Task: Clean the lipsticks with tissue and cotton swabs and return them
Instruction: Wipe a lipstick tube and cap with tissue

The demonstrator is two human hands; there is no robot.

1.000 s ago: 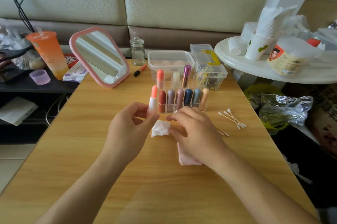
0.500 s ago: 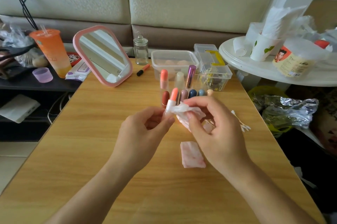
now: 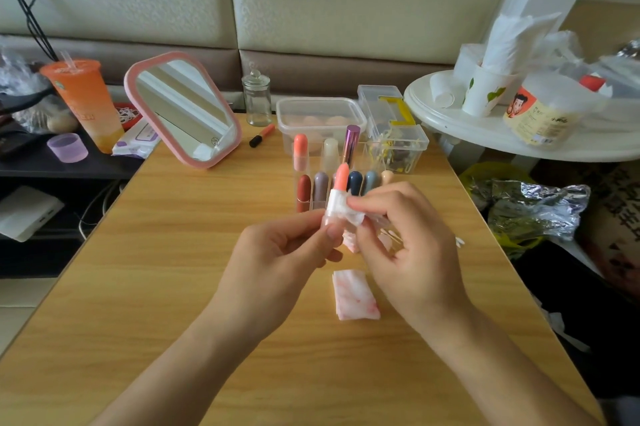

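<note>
Nearest, on the table (image 3: 173,287), a folded pad (image 3: 355,294) stained pink lies at six o'clock from the hands. Above it the left hand (image 3: 277,259) pinches the base of the lipstick (image 3: 341,179) between thumb and curled fingers, holding it upright over the table's middle. At three o'clock of it the right hand (image 3: 412,252) has thumb and forefinger clamped on a tissue (image 3: 341,207) wrapped round the tube just below the coral bullet — wiping the collar, I judge. The tube looks light, hard and slick, so the grip belongs low on the casing. The bullet is soft wax and would likely smear or snap if squeezed. Swabs (image 3: 459,242) peep out at three o'clock, beyond the right hand. At twelve o'clock stands the clear rack (image 3: 302,206) holding the other lipsticks — where this one should return.
</note>
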